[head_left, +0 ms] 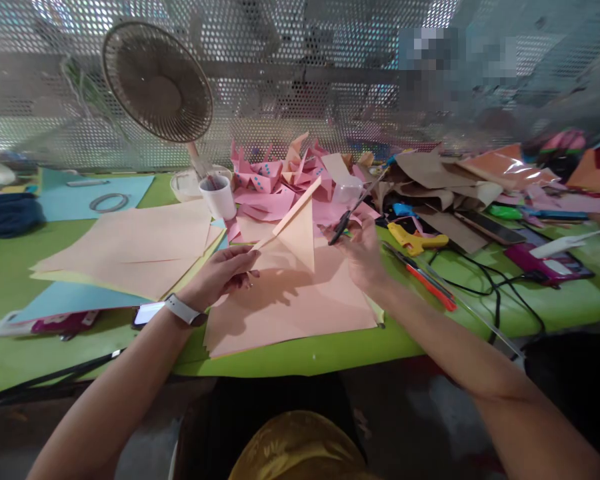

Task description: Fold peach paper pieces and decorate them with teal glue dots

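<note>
My left hand [229, 272], with a watch on its wrist, pinches the lower left end of a folded piece of peach paper [299, 230]. The paper is raised over a stack of peach sheets [300, 313] at the table's front edge. A narrow folded strip runs along its upper side, with a triangular flap hanging below. In my right hand [363, 253] is a pair of dark scissors [344, 223], tilted with the far end pointing up and right. The scissors are apart from the paper. Pink paper scraps [265, 200] lie just behind both hands.
A fan [157, 83] stands at the back left beside a white cup [218, 198]. More peach sheets [130, 240] lie left. To the right are a yellow glue gun [416, 240], a red-handled cutter [430, 287], black cables [497, 287] and brown paper [430, 173]. A perforated screen [290, 80] rises behind.
</note>
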